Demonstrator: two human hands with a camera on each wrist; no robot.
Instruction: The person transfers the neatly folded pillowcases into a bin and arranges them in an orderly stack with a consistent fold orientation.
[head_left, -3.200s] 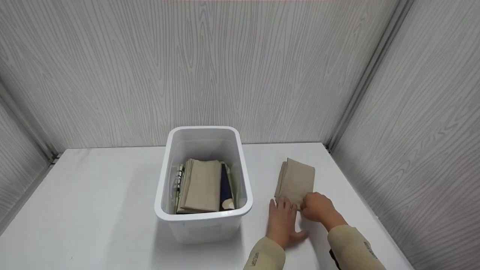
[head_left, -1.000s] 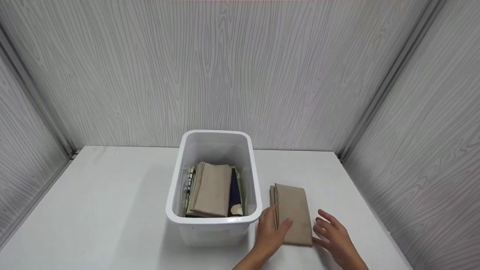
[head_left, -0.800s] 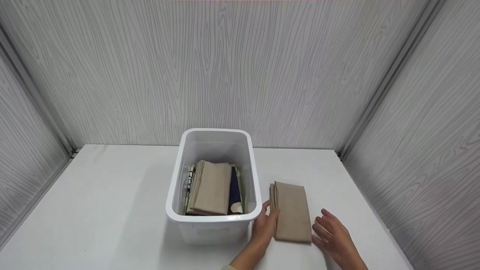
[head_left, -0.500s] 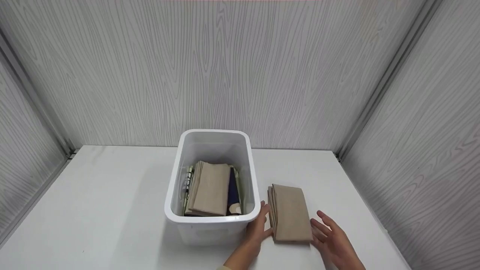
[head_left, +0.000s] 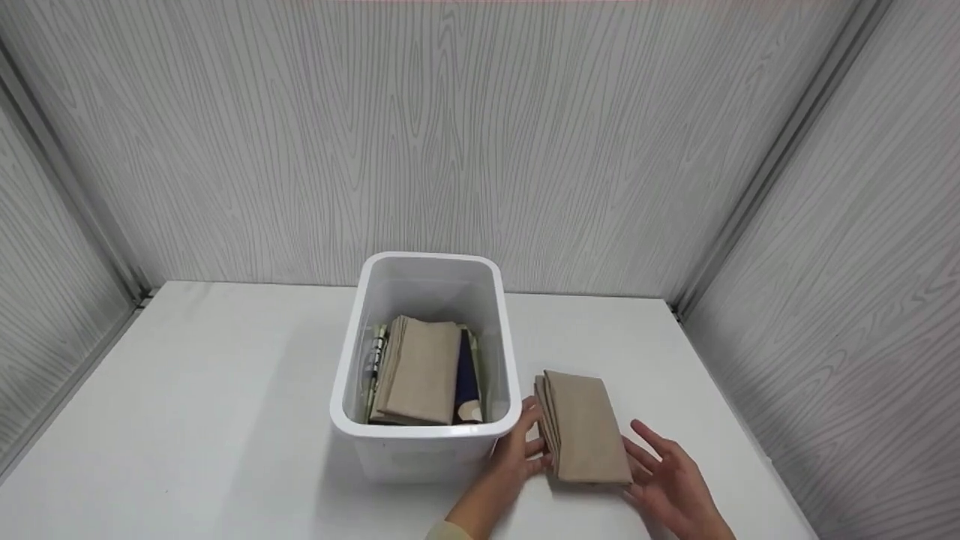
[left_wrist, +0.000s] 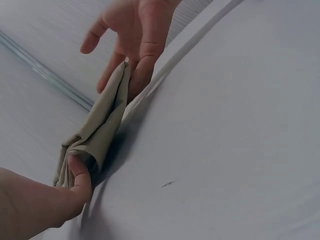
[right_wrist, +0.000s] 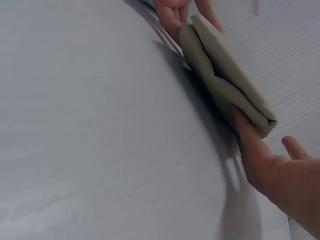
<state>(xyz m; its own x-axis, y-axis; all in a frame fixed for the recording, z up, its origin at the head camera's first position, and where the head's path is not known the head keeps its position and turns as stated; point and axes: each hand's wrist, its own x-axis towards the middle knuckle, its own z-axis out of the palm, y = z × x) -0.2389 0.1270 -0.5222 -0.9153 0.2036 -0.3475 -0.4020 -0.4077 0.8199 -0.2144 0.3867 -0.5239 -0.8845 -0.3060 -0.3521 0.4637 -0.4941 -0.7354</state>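
A folded beige cloth lies to the right of the white bin, its layers showing along the left side. My left hand is between bin and cloth, fingertips at the cloth's left edge. In the left wrist view, a digit of that hand reaches into the layers at the cloth's end. On the other side, my right hand has its fingers at the lower right edge. The right wrist view shows the right hand's fingers under the cloth, thumb standing apart. A shadow shows beneath the cloth.
The white plastic bin holds another folded beige cloth, a dark blue piece and a patterned black-and-white piece. Grey wood-grain panels enclose the white table at the back and sides.
Both hands were at the cloth's near end; the left hand then moved off its top to its left edge. The cloth came nearer, and its near right corner has shifted slightly right.
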